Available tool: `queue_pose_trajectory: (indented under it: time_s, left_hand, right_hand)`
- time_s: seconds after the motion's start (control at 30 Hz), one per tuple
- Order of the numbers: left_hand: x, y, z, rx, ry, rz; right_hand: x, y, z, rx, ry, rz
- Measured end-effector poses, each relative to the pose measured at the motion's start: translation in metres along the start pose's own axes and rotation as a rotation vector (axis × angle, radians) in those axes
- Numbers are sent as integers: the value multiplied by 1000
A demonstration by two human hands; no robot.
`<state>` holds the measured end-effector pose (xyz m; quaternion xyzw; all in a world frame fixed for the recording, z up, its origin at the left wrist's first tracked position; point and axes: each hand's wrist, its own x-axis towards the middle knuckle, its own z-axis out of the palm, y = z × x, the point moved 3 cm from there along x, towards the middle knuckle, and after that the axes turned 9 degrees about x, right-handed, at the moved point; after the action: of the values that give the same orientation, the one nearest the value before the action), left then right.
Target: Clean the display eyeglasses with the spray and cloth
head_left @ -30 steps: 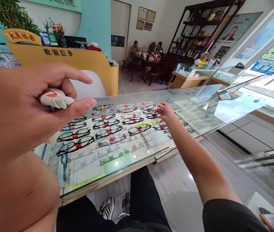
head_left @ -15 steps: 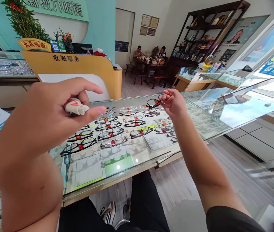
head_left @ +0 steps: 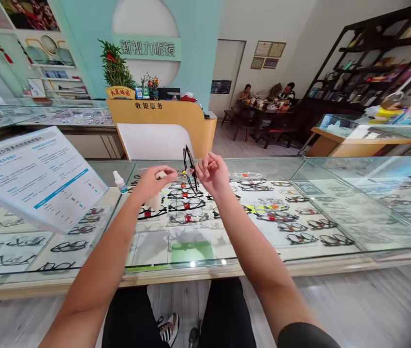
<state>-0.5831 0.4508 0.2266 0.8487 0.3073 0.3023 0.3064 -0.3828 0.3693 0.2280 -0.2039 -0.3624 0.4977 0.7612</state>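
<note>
My right hand (head_left: 212, 175) pinches a black-rimmed pair of glasses (head_left: 189, 166) and holds it upright above the glass counter (head_left: 227, 258). Just to the left of the glasses, my left hand (head_left: 153, 182) is closed on a small white object (head_left: 161, 175), mostly hidden by the fingers. The two hands are close together over the far middle of the counter. Under the glass lie rows of glasses (head_left: 187, 205) with red tags.
A small spray bottle (head_left: 120, 182) stands on the counter left of my hands. A tilted information board (head_left: 35, 174) sits at the left. Behind are a yellow cashier desk (head_left: 165, 118), more display cases (head_left: 365, 133), dark shelves, and two people seated at a table (head_left: 265, 96).
My right hand lifted a black pair of glasses from the counter's right side and brought it to the middle. My left hand moved away from the camera to meet it. The view turned left.
</note>
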Motion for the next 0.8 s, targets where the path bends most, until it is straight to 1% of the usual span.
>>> queue_pose_trajectory:
  time_s: [0.03,0.1,0.2,0.27,0.37,0.47,0.63,0.73,0.8]
  left_hand:
    - [-1,-8,9,-51,-25,-21]
    - [-3,-16,26,-138,-40,-65]
    - [-6,-13,43,-207,-12,-104]
    - [-7,-9,48,-223,13,-96]
    - [-8,-5,49,-222,37,-78]
    - [-8,-7,47,-208,43,-77]
    - [-8,-9,47,-192,52,-95]
    - [-8,-7,48,-177,72,-77]
    - [-8,-8,48,-178,89,-83]
  right_hand:
    - [-1,6,-2,16,-23,24]
    - [-4,14,-7,31,-53,58]
    - [-11,19,-13,-11,-64,69]
    - [-13,21,-15,-74,-67,75]
    - [-14,23,-15,-171,-58,88]
    - [-14,23,-14,-217,-49,92]
    - [-15,21,-13,-155,-81,77]
    - [-17,20,-11,-139,-128,101]
    - [-18,19,-11,-164,-133,128]
